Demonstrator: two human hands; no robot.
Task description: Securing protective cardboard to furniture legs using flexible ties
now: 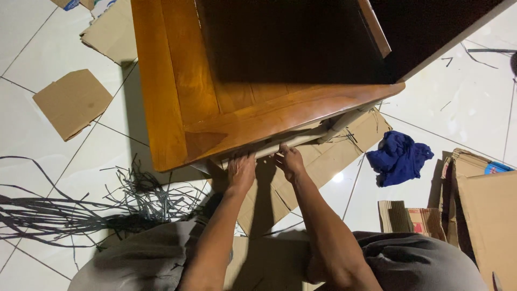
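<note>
A glossy brown wooden furniture piece (183, 81) lies on the tiled floor in front of me, its dark inside facing up. Under its near edge runs a pale, paper-wrapped rail (301, 139). My left hand (240, 171) presses its fingers against that rail from below. My right hand (291, 160) is right beside it, fingers curled onto the same rail. Whether either hand grips the rail or only touches it is unclear. Flattened cardboard (318, 167) lies beneath the furniture and my hands.
A bundle of dark plastic straps (81, 210) sprawls on the floor at the left. A blue cloth (399, 156) lies at the right, near cardboard boxes (479, 210). Loose cardboard pieces (72, 102) lie at the upper left. My knees fill the bottom edge.
</note>
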